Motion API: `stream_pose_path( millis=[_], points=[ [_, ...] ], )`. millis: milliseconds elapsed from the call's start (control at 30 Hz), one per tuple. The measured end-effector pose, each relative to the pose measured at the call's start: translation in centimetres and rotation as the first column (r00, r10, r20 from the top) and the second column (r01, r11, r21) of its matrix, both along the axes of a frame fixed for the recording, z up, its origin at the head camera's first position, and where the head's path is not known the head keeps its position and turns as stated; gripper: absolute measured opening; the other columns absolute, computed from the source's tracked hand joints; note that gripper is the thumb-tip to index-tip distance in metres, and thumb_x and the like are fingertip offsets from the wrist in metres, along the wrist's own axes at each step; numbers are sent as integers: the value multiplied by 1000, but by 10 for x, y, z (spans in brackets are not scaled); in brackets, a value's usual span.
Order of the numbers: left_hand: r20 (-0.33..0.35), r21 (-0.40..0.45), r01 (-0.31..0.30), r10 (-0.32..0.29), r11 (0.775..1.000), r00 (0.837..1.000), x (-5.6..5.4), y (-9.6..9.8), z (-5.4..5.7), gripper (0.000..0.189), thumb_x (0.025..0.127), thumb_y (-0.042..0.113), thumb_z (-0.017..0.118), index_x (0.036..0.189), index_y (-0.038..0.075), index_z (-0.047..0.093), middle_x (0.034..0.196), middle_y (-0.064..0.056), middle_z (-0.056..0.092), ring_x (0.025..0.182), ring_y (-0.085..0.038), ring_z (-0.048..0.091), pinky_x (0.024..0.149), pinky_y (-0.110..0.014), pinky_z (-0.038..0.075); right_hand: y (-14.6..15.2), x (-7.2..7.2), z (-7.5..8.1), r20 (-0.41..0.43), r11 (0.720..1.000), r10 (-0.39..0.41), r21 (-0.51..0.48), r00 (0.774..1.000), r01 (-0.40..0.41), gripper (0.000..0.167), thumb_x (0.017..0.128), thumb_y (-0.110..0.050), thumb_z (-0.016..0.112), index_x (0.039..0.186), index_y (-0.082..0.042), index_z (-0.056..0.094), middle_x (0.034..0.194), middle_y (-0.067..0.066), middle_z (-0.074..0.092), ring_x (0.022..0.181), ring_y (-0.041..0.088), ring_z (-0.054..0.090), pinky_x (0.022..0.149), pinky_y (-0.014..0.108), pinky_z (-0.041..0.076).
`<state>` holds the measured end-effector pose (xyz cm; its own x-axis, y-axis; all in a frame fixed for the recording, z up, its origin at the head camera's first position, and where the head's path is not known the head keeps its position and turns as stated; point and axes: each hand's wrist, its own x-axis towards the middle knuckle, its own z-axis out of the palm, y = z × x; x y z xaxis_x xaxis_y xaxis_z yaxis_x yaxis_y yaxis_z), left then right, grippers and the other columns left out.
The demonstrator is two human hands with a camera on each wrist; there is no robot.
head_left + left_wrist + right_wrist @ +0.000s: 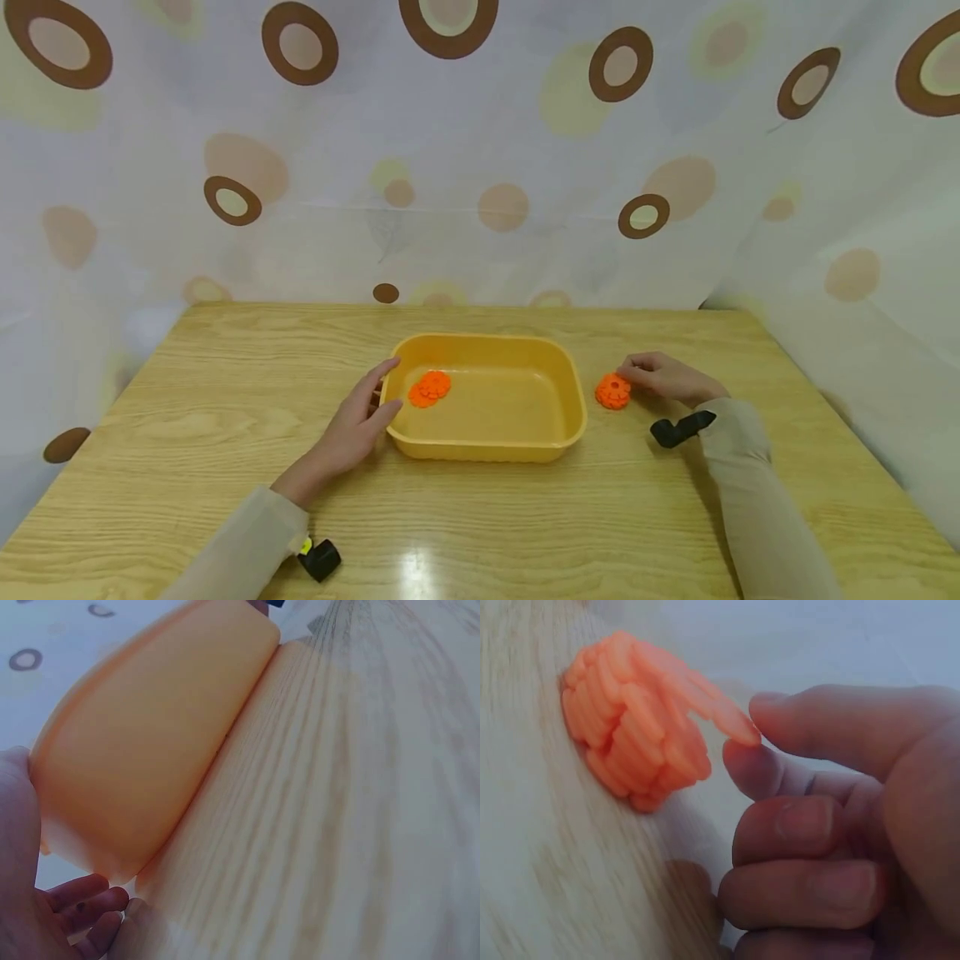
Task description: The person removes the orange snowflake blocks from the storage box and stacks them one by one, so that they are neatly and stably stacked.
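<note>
A yellow plastic basin (480, 452) stands on the table, with my left hand (354, 429) holding its left end, thumb at the rim. The basin's outer wall (161, 720) fills much of the left wrist view, and curled fingers show by its lower corner. Two orange flower-shaped discs (435, 383) lie overlapping inside, toward the left. Right of the basin is a stack of similar orange discs (612, 395). Thumb and forefinger of my right hand (666, 379) pinch the edge of the top disc (727, 720), tilted up from the stack at that side.
The wooden table (480, 517) runs back to a patterned curtain (480, 150), which also hangs along both sides. Black wrist mounts (320, 560) stick out from both sleeves above the tabletop.
</note>
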<state>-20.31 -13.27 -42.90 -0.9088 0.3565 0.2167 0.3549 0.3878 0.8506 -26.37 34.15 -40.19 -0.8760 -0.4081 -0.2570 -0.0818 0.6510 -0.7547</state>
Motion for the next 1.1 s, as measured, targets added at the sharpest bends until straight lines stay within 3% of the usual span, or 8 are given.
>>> stream_pose_path(
  millis=[367, 600, 867, 1000, 1100],
  points=[
    [15, 2, -4, 4, 1000, 1000, 1, 0, 1, 52, 101, 16, 48, 149, 8, 31, 128, -20, 48, 95, -22, 50, 80, -28, 46, 3, -2, -2, -17, 999, 29, -20, 999, -29, 32, 102, -26, 47, 86, 0, 55, 70, 0, 40, 59, 11, 38, 61, 25, 33],
    [5, -8, -13, 13, 1000, 1000, 0, 1, -1, 53, 100, 16, 49, 149, 9, 31, 130, -19, 48, 97, -24, 51, 82, -30, 46, 5, 0, -2, 21, 998, 9, -60, 1000, -8, 32, 103, -27, 46, 92, 2, 55, 68, 1, 39, 56, 11, 36, 59, 25, 34],
    [-2, -9, -11, 11, 1000, 1000, 1, 0, -2, 53, 100, 17, 49, 150, 8, 30, 131, -20, 48, 97, -24, 50, 83, -30, 46, -1, 0, 1, 10, 1000, -18, -9, 1000, 18, 28, 102, -25, 48, 98, 1, 57, 72, 3, 42, 58, 12, 38, 59, 24, 35],
    [-2, -6, -23, 23, 1000, 1000, 1, 0, -2, 53, 100, 17, 49, 149, 8, 31, 130, -19, 48, 97, -24, 50, 83, -31, 46, -6, 0, 1, -127, 996, -91, 6, 988, 92, 29, 102, -25, 48, 101, 2, 58, 73, 4, 45, 59, 11, 38, 59, 25, 35],
    [-5, -7, -13, 13, 1000, 1000, 0, 0, -1, 54, 100, 17, 49, 150, 8, 30, 130, -20, 48, 97, -23, 51, 83, -31, 46, -14, 2, 5, -268, 988, -146, 0, 952, 152, 30, 102, -25, 48, 103, 3, 58, 75, 6, 46, 62, 12, 38, 60, 26, 34]
  ],
)
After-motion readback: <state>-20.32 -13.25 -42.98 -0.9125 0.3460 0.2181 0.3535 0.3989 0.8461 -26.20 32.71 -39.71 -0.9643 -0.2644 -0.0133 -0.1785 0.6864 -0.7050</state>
